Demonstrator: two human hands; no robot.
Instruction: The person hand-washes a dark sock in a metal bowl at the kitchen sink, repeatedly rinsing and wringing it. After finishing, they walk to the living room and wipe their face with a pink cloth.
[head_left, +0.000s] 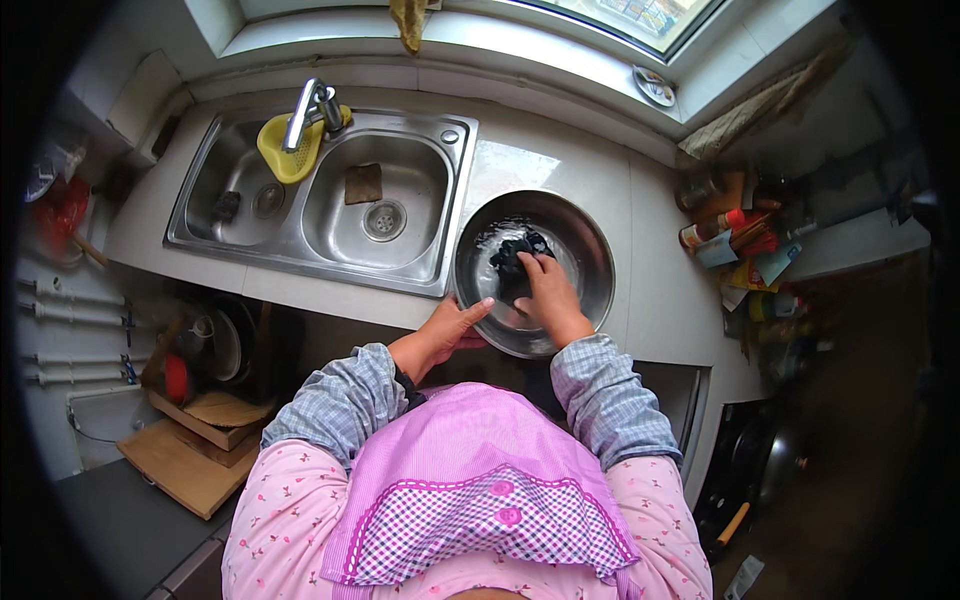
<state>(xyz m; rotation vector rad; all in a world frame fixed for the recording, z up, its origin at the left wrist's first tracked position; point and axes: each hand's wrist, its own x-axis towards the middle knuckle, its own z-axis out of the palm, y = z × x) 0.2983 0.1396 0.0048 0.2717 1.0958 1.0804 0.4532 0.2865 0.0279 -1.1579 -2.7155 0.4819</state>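
Note:
A round stainless steel basin (592, 262) stands on the counter to the right of the double sink, with water glinting inside. My left hand (448, 328) grips its near left rim, thumb on top and fingers underneath. Inside the basin, the fingers of my right hand (551, 292) touch a dark, wet, crumpled mass (517, 251), perhaps black fungus or cloth; which of these I cannot tell. My right fingertips are bent over its near edge, and part of the mass is hidden by the hand.
The steel double sink (461, 187) holds a brown square cloth (363, 184) in its right bowl. A yellow strainer basket (300, 161) hangs under the chrome faucet (301, 112). Jars and packets crowd the counter's right side, near a black stove (731, 465). A small plate (654, 86) lies on the windowsill.

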